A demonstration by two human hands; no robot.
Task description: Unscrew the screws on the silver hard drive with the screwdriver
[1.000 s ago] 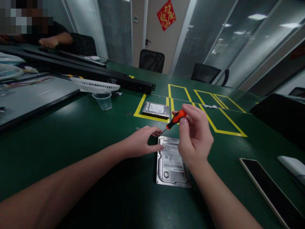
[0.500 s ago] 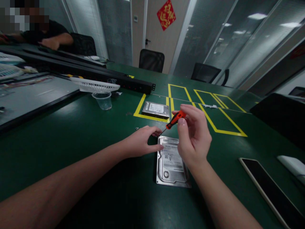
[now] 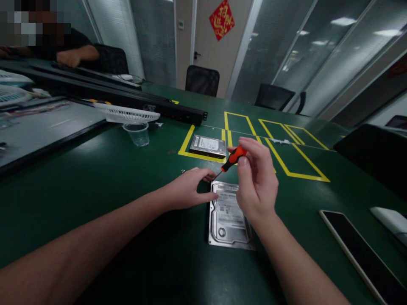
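A silver hard drive with a printed label lies flat on the green table in front of me. My left hand steadies it, the thumb on its top face and the fingers curled around the far left corner. In my right hand is an orange and black screwdriver, tilted, its thin shaft pointing down to that corner. Whether the tip sits in a screw is too small to tell. A small screw lies on the table beyond my left wrist.
Inside a yellow tape outline beyond my hands rests a second hard drive. A clear plastic cup and a long black power strip stand left of it. To my right lies a phone. Another person's hand shows at the far left.
My right hand has turned slightly to the left, rotating the screwdriver handle. My left hand and the hard drive stay put. The other person's hand has shifted a little.
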